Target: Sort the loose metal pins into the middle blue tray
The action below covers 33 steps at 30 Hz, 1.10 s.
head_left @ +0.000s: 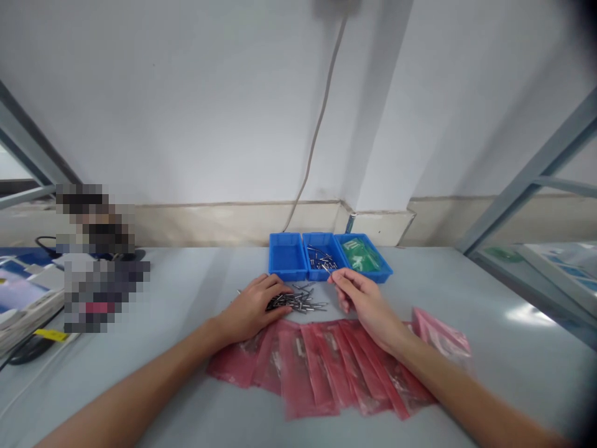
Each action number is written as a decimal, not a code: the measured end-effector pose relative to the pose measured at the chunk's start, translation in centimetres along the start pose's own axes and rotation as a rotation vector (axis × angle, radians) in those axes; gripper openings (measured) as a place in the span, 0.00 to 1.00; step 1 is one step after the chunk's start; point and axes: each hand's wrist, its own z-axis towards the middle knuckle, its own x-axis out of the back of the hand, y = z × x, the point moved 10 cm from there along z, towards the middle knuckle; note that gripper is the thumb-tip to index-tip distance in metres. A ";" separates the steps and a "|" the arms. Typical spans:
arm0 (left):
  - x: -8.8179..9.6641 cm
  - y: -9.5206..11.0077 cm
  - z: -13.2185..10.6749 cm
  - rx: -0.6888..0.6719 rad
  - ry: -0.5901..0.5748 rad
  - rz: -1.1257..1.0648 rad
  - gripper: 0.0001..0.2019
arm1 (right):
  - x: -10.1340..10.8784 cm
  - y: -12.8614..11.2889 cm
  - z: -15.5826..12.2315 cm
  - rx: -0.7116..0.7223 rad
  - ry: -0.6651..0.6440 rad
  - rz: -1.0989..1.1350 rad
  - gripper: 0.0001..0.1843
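Note:
My left hand (254, 303) rests on the table at the left side of a pile of slim metal pins (303, 302), its thumb and fingers apart and curved around that edge. Part of the pile is hidden under the fingers. My right hand (359, 295) is closed in a pinch in front of the blue bins, with what looks like a thin metal pin (326, 269) at its fingertips. Below both hands, several pink plastic bags (308, 379) lie overlapping in a row, small metal parts showing through some of them.
Along the back stand an empty-looking blue bin (286, 255), a blue bin (319, 274) of metal pins and a blue bin (387, 274) with green-tinted plastic bags. A blurred-out person (102, 267), cables and a white power strip (28, 317) are at left. Metal frame posts (517, 180) flank the table.

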 end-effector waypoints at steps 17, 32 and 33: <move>-0.1 -0.3 0.0 0.012 0.004 0.010 0.13 | -0.2 -0.7 0.1 0.064 -0.006 -0.052 0.21; 0.0 -0.1 0.0 0.016 0.001 0.012 0.14 | -3.7 -1.7 -2.1 0.370 -0.266 -0.817 0.06; 0.0 0.0 0.0 0.015 0.003 0.010 0.14 | -3.7 -1.6 -2.0 0.376 -0.274 -0.815 0.07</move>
